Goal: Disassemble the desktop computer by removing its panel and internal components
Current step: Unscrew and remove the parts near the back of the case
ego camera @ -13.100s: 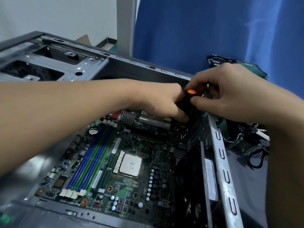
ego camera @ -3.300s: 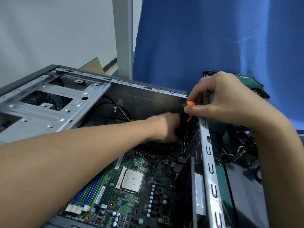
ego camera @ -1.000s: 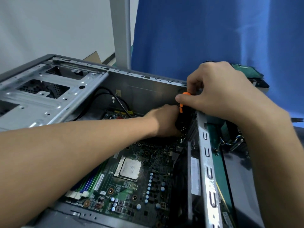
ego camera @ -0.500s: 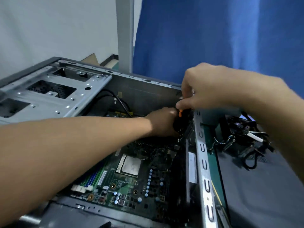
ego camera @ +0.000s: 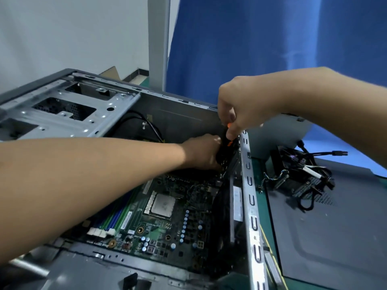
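Left hand and right hand are gripping the screwdriver; its tip, hidden beneath them, is risking slipping, gouging the motherboard.

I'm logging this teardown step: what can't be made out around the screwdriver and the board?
Head view only:
Screwdriver tip and whatever it engages: hidden behind the left hand and its black grip.
Left hand's hold: its fingers are turned away, so unclear.
Motherboard's left side: covered by the left forearm.
Board lettering: too small, blurred.

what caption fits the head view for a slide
Right hand pinches the orange-and-black screwdriver, left hand at its base, inside the open computer case.
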